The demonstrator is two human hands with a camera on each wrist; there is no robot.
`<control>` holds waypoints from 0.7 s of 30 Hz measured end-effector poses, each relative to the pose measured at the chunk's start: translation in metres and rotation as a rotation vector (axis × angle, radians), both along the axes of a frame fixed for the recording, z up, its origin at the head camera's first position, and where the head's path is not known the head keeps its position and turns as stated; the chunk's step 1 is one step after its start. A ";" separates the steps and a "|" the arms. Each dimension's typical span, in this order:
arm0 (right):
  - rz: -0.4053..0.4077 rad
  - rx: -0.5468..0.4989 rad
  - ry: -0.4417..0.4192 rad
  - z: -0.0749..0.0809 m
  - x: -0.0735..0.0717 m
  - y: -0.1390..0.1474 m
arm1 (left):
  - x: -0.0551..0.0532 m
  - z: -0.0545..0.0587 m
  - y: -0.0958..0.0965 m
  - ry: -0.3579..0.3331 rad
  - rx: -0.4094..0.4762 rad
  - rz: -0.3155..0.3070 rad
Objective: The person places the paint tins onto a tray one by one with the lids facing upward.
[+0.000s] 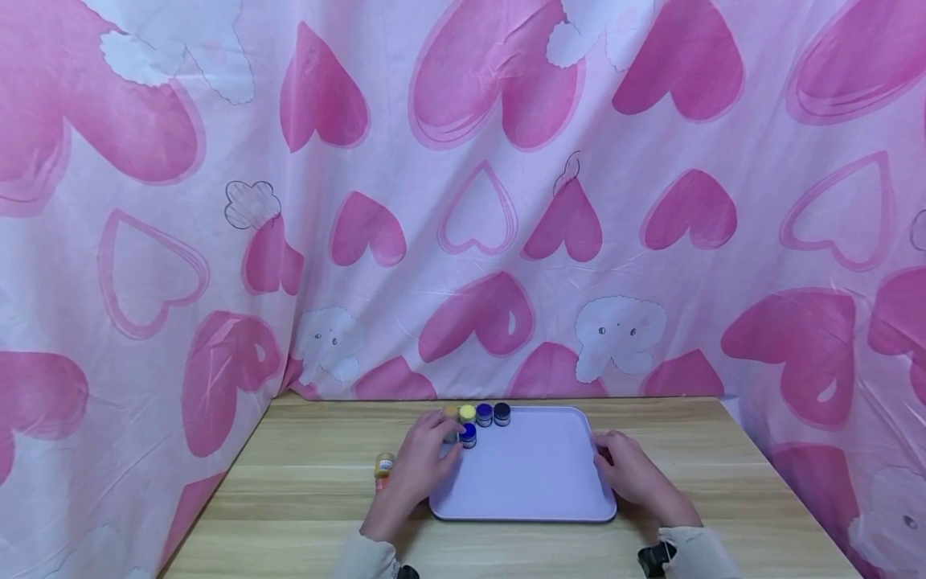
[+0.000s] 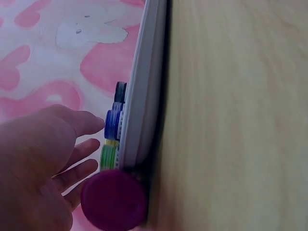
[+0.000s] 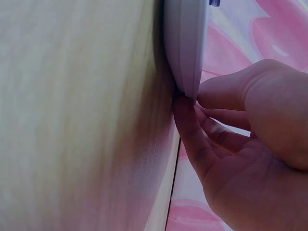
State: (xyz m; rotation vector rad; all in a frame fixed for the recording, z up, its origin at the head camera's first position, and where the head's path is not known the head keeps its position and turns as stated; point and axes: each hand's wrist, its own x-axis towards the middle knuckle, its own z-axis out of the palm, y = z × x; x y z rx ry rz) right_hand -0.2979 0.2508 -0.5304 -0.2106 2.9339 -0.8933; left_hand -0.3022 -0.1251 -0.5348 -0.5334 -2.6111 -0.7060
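Note:
My left hand [image 1: 425, 457] is at the left edge of a lilac tray [image 1: 531, 478], fingers extended and slightly spread. Its thumb tip is beside a small jar with a blue lid [image 1: 469, 434]; contact is hard to tell. A green-lidded jar [image 2: 109, 157] stands near those fingers in the left wrist view, mostly covered by the hand in the head view. Along the tray's back left stand jars with yellow [image 1: 467, 413], purple-blue [image 1: 484, 414] and black [image 1: 501, 413] lids, plus an orange-tan one [image 1: 451, 412] partly covered. My right hand [image 1: 637, 473] pinches the tray's right rim between thumb and fingers.
Left of the tray, a jar with yellowish contents [image 1: 384, 464] stands on the wooden table [image 1: 304, 498], a red one [image 1: 381, 484] beside it. A magenta lid [image 2: 114, 199] looms close in the left wrist view. A pink heart-patterned curtain [image 1: 477, 201] hangs behind the table.

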 end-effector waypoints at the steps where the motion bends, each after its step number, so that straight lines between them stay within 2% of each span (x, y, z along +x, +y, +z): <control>1: 0.001 0.002 0.002 0.000 0.000 0.000 | 0.000 0.000 -0.002 -0.006 0.007 -0.003; 7: -0.005 -0.011 -0.008 -0.001 -0.001 0.000 | 0.004 0.001 -0.010 -0.016 0.023 -0.007; 14: -0.018 -0.039 -0.046 0.000 -0.001 -0.001 | 0.009 0.003 -0.018 -0.073 0.044 -0.005; 21: -0.034 -0.045 -0.065 0.001 -0.001 -0.001 | 0.013 0.003 -0.028 -0.091 0.042 -0.004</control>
